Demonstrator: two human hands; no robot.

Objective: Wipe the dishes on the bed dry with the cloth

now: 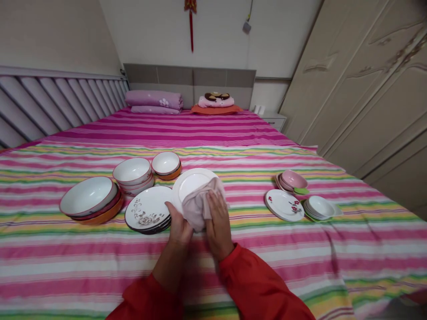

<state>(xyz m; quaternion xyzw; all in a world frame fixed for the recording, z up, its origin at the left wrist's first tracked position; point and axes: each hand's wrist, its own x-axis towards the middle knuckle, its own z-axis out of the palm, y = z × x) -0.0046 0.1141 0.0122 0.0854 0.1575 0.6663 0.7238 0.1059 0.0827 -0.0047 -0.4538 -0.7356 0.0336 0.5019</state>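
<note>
My left hand (180, 226) grips the near left edge of a white plate (189, 180), with the thumb lying along its rim. The plate is tilted a little towards me above the striped cover. My right hand (218, 221) presses a crumpled pale pink cloth (196, 205) against the plate's face, its fingers laid along the cloth. Part of the plate is hidden under the cloth. Just left of my left hand lies a stack of dark-edged plates (147, 208), the top one white with a brown flower print.
Stacked bowls stand at left: large bowls (89, 196), medium bowls (132, 172) and small bowls (166, 163). On the right are flowered plates (283, 205), pink bowls (293, 179) and white bowls (320, 207). Striped cloth (247, 271) covers the bed. Folded bedding (153, 101) lies by the headboard.
</note>
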